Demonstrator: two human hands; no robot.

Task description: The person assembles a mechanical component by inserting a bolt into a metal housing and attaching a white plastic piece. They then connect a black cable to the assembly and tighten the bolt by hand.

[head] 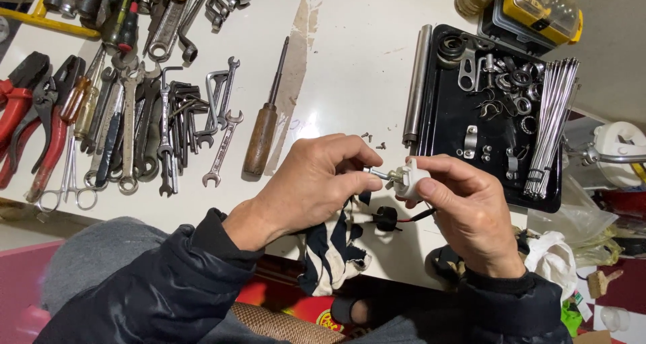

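Pinching a small metal pin w/ left hand, right hand grips white plastic part; pin only partly in, wires loose.

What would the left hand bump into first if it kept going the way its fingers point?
Most likely the small white plastic part with a metal pin, which the left hand already pinches at its tip. The right hand holds that part from the other side.

Def a repair workshop, prob a home/small one. White scuffed tabletop is covered w/ a row of steel open-end spanners, red-handled pliers, a wooden-handled screwdriver, plus a black plastic parts tray full of metal rings, clips & a bundle of thin steel spokes. Yellow tool case at the back.
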